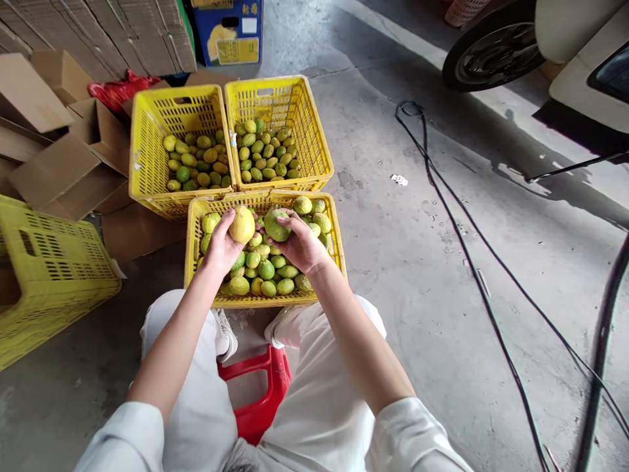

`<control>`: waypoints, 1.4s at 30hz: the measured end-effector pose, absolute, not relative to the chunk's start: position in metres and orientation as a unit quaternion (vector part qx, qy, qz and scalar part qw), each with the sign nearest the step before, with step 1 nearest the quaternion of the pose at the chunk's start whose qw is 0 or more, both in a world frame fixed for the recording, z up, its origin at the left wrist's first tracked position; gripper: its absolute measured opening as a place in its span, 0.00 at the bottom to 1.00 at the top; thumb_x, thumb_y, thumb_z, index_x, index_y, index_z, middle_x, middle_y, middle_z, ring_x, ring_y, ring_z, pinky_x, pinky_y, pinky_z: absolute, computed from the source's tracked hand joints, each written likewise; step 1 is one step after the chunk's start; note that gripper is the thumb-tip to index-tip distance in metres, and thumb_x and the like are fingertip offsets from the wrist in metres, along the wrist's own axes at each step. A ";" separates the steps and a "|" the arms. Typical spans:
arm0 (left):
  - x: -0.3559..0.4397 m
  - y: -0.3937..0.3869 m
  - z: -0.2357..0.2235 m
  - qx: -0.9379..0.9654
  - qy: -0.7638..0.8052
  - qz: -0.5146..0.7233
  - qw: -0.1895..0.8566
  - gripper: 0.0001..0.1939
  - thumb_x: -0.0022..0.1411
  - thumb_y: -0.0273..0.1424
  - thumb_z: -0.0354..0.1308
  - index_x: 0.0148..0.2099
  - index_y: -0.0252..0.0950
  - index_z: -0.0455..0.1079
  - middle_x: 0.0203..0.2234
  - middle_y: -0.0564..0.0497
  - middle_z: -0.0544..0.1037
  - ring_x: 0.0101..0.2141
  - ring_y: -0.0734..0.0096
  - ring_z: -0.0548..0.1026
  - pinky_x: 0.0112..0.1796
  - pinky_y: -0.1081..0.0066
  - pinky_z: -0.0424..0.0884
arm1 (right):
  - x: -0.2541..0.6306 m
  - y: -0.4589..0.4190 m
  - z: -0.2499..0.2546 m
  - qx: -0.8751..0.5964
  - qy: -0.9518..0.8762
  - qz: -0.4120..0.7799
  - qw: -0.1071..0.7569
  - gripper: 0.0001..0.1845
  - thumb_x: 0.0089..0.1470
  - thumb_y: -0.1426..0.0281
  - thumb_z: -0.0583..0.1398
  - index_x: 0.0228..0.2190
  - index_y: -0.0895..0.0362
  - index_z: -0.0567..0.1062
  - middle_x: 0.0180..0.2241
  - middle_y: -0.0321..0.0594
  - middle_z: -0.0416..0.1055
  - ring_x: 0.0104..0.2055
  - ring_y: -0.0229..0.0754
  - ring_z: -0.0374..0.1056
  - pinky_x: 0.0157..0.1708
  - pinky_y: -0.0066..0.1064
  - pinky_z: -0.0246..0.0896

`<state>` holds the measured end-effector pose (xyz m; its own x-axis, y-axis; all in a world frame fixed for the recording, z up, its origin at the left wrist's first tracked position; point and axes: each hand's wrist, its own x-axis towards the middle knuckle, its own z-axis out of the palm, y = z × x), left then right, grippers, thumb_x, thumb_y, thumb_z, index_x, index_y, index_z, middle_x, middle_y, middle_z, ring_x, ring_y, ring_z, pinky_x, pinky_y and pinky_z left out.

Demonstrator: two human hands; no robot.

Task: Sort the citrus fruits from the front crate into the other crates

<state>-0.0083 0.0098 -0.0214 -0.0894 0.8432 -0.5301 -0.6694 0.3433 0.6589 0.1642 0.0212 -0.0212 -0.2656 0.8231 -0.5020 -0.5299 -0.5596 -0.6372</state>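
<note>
My left hand [227,241] is closed around a yellow lemon [242,225], raised above the near yellow crate [192,229]. Close beside it, my right hand [301,242] grips a green lemon [278,225], its fingers wrapped round the underside. Below both hands, the near crate holds many green and yellowish lemons [266,269], partly hidden by my hands. Two deeper yellow crates stand just beyond: the left crate [142,151] has a mix of yellow and green fruit, and the right crate [309,141] contains mostly smaller greenish fruit.
A tilted yellow crate [63,262] and loose cardboard boxes [59,170] lie at left. A blue carton [228,33] stands behind. Black cables [472,262] cross the floor at right, near a parked vehicle's wheel [496,49]. A red stool [260,400] is beneath me.
</note>
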 end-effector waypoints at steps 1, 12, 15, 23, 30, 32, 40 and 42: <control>-0.008 0.010 -0.023 0.100 0.475 0.562 0.669 0.10 0.74 0.42 0.66 0.49 0.43 0.77 0.38 0.44 0.86 0.47 0.53 0.88 0.40 0.64 0.84 | 0.164 0.020 -0.022 -0.418 -0.176 0.776 0.439 0.21 0.48 0.70 0.75 0.41 0.48 0.74 0.41 0.33 0.80 0.47 0.44 0.82 0.40 0.30 0.81; -0.012 0.007 -0.014 0.060 0.462 0.582 0.666 0.20 0.70 0.37 0.58 0.60 0.41 0.78 0.37 0.47 0.87 0.44 0.51 0.89 0.45 0.58 0.86 | 0.155 0.023 -0.023 -0.420 -0.174 0.780 0.429 0.14 0.59 0.58 0.74 0.42 0.49 0.79 0.41 0.37 0.84 0.51 0.49 0.82 0.39 0.33 0.83; -0.011 0.007 -0.015 0.061 0.456 0.594 0.660 0.21 0.69 0.33 0.58 0.62 0.42 0.77 0.38 0.48 0.87 0.45 0.54 0.90 0.47 0.60 0.87 | 0.155 0.023 -0.021 -0.422 -0.182 0.779 0.426 0.14 0.60 0.57 0.73 0.42 0.49 0.80 0.40 0.37 0.84 0.47 0.46 0.81 0.31 0.26 0.75; -0.008 0.005 -0.020 0.124 0.440 0.583 0.672 0.24 0.67 0.30 0.72 0.63 0.45 0.78 0.46 0.49 0.89 0.49 0.60 0.88 0.48 0.67 0.85 | 0.155 0.021 -0.020 -0.460 -0.246 0.751 0.405 0.18 0.57 0.55 0.76 0.41 0.48 0.78 0.38 0.31 0.81 0.34 0.39 0.76 0.31 0.29 0.75; -0.013 0.006 -0.027 0.130 0.451 0.571 0.673 0.20 0.59 0.23 0.77 0.51 0.43 0.80 0.39 0.53 0.85 0.39 0.68 0.85 0.39 0.73 0.81 | 0.148 0.025 -0.014 -0.517 -0.165 0.738 0.400 0.22 0.64 0.45 0.70 0.39 0.50 0.76 0.40 0.40 0.84 0.51 0.48 0.81 0.33 0.30 0.74; -0.014 0.007 -0.028 0.142 0.456 0.551 0.684 0.14 0.61 0.28 0.77 0.46 0.43 0.78 0.38 0.51 0.85 0.38 0.63 0.86 0.30 0.74 0.78 | 0.148 0.025 -0.013 -0.513 -0.155 0.728 0.427 0.18 0.62 0.50 0.72 0.39 0.49 0.77 0.41 0.38 0.84 0.54 0.48 0.79 0.38 0.31 0.76; -0.014 0.009 -0.023 0.106 0.454 0.556 0.688 0.12 0.76 0.41 0.61 0.51 0.39 0.78 0.35 0.45 0.85 0.38 0.55 0.88 0.27 0.69 0.77 | 0.148 0.023 -0.019 -0.494 -0.197 0.735 0.421 0.17 0.62 0.52 0.71 0.39 0.51 0.78 0.37 0.36 0.80 0.38 0.42 0.74 0.30 0.29 0.65; -0.013 0.008 -0.024 0.112 0.443 0.574 0.680 0.13 0.75 0.37 0.62 0.57 0.41 0.78 0.39 0.46 0.86 0.42 0.54 0.89 0.33 0.66 0.82 | 0.148 0.025 -0.018 -0.499 -0.181 0.735 0.423 0.21 0.64 0.48 0.71 0.39 0.52 0.77 0.36 0.37 0.80 0.38 0.42 0.75 0.29 0.28 0.63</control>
<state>-0.0129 0.0081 -0.0240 -0.0509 0.8799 -0.4725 -0.6808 0.3155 0.6610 0.1482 0.0251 -0.0181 -0.1458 0.8017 -0.5796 -0.4405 -0.5772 -0.6876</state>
